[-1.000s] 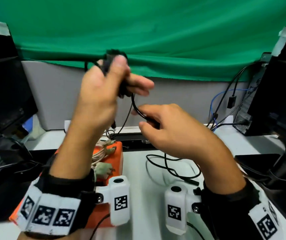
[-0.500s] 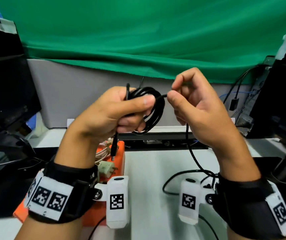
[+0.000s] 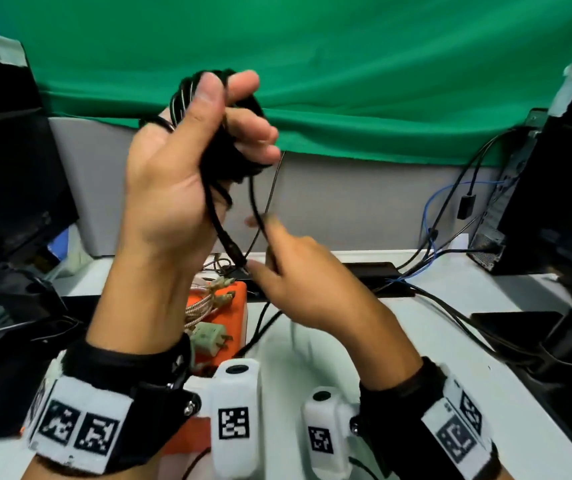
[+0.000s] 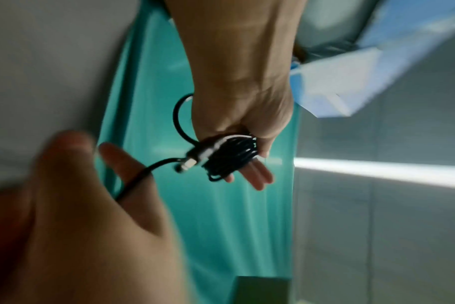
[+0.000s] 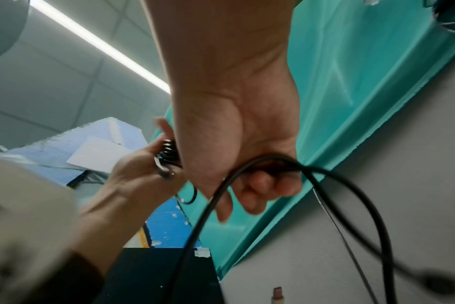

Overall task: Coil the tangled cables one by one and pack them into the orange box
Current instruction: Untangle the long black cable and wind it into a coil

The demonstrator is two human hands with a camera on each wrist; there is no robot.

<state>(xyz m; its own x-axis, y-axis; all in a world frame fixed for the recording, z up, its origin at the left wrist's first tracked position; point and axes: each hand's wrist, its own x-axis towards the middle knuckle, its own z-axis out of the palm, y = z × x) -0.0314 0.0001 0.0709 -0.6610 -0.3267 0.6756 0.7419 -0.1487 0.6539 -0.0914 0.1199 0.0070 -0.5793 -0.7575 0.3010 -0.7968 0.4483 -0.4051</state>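
Observation:
My left hand [image 3: 229, 112] is raised in front of the green cloth and grips a small coil of black cable [image 3: 220, 147], thumb across the loops; the coil [image 4: 231, 156] also shows in the left wrist view. One plug end [image 3: 234, 252] hangs below the coil. Lower down, my right hand [image 3: 270, 251] is blurred and curls its fingers round the loose strand [image 5: 249, 170], which runs down to the table. The orange box [image 3: 234, 315] sits under my left wrist, holding a braided cable [image 3: 201, 303] and a pale plug adapter [image 3: 210, 336].
Dark monitors stand at the left [image 3: 11, 174] and right [image 3: 568, 188]. Black and blue wires [image 3: 430, 216] run from the right-hand computer to a black device [image 3: 374, 271] at the back of the white table [image 3: 416, 341].
My left hand has lifted the coil higher. My right hand has dropped from beside the coil to below it, sliding down the loose strand.

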